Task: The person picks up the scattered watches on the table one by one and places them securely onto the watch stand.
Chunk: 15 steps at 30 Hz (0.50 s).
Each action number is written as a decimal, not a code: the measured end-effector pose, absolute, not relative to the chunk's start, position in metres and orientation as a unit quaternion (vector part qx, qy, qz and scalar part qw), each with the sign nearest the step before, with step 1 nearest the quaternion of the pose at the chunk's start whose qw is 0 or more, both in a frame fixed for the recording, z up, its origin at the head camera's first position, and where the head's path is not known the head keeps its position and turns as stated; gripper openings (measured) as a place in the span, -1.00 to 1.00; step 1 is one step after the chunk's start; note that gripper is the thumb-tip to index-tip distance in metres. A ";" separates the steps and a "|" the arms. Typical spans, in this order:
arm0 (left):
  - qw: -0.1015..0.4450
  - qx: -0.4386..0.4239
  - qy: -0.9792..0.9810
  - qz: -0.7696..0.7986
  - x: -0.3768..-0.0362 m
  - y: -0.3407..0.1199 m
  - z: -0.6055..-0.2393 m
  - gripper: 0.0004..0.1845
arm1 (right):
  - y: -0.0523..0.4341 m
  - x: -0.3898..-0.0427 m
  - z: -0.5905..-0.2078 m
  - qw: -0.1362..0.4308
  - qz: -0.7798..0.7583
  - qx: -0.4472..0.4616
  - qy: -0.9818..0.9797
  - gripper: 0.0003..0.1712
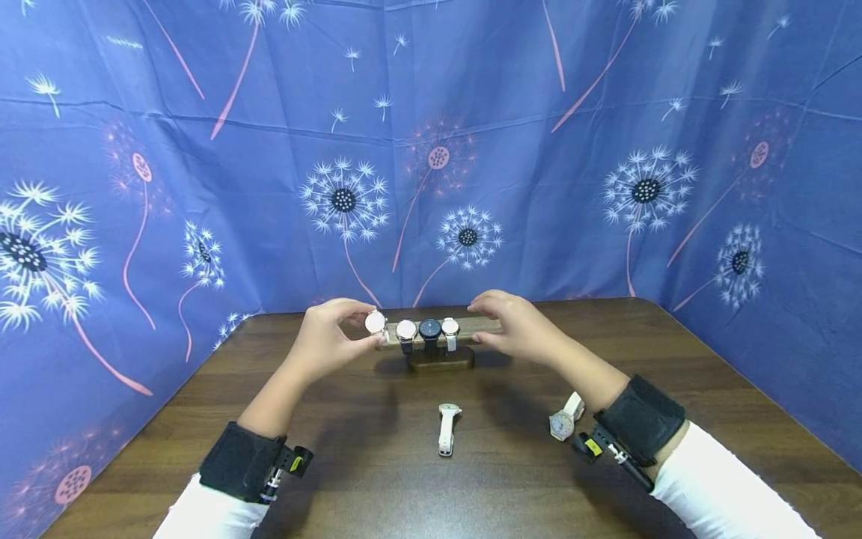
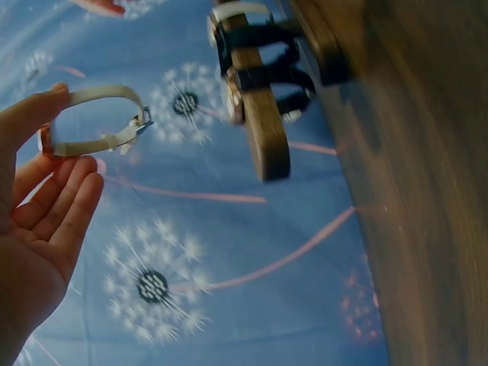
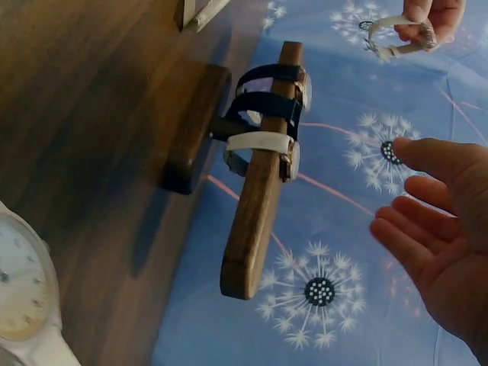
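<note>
A wooden watch stand [image 1: 465, 326] sits at the table's far middle, its bar carrying three strapped-on watches: white-faced [image 1: 406, 329], dark [image 1: 429, 328] and white [image 1: 450, 326]. My left hand [image 1: 360, 322] pinches another watch [image 1: 375, 323] just off the bar's left end. In the left wrist view this watch [image 2: 95, 122] is a closed beige loop between thumb and fingers, apart from the bar [image 2: 267, 141]. My right hand [image 1: 494, 322] hovers by the bar's right end. The right wrist view shows that hand [image 3: 435, 221] with straight fingers, apart from the bar [image 3: 255, 221].
Two loose watches lie on the brown table [image 1: 337, 449]: a white one [image 1: 447, 427] in the middle and a beige-strapped one [image 1: 564, 419] near my right wrist, its face [image 3: 19, 290] close in the right wrist view. Blue dandelion cloth [image 1: 202, 150] walls the table's back and sides.
</note>
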<state>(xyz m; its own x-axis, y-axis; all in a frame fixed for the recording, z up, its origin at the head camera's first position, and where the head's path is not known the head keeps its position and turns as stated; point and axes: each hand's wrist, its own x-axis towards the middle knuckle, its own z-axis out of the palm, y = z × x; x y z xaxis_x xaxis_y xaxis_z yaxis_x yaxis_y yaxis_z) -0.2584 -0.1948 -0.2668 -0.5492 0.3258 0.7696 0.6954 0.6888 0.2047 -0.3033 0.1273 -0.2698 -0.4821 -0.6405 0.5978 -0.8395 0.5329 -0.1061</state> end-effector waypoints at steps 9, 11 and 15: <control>0.281 -0.226 -0.901 -0.242 -0.289 -0.223 -0.268 -0.54 | 0.129 -0.323 -0.267 0.182 0.124 0.426 -0.877 -0.59; 0.263 -0.210 -0.908 -0.249 -0.296 -0.229 -0.271 -0.54 | 0.130 -0.329 -0.268 0.168 0.105 0.424 -0.884 -0.59; 0.223 -0.199 -0.916 -0.266 -0.309 -0.237 -0.279 -0.57 | 0.133 -0.340 -0.271 0.138 0.074 0.425 -0.892 -0.60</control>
<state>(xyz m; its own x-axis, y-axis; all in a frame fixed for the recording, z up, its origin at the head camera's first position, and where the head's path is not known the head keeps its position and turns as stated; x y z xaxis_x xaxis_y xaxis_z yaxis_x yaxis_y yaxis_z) -0.3089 -0.2374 -0.2793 -0.8215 0.2454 0.5147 0.4831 0.7791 0.3996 -0.3399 0.1327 -0.2714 -0.6013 -0.7369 0.3087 -0.7776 0.6287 -0.0139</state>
